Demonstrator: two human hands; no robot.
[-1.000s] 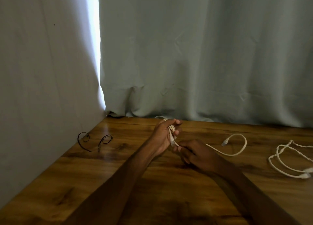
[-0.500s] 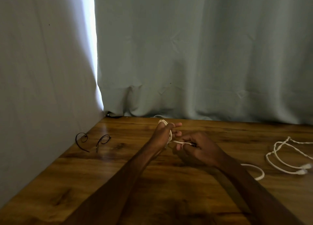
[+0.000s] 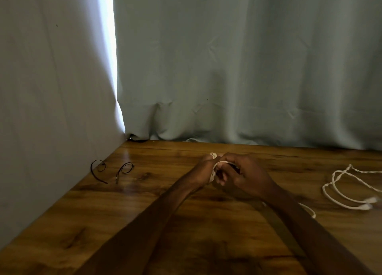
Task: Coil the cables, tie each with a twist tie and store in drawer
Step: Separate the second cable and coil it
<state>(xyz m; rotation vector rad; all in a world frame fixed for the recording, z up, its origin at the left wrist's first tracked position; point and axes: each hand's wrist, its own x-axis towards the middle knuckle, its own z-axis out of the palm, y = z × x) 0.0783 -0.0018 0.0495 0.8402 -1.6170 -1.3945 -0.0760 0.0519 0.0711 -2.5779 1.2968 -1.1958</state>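
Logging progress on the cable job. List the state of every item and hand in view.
Held cable: partly coiled, tail trailing on table.
Second cable: loose on table, uncoiled.
Twist ties: lying unused on table.
Left hand: grips the coil.
Right hand: pinches the cable.

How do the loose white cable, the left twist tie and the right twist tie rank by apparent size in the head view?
1. loose white cable, clearly largest.
2. left twist tie and right twist tie look alike, so unranked.
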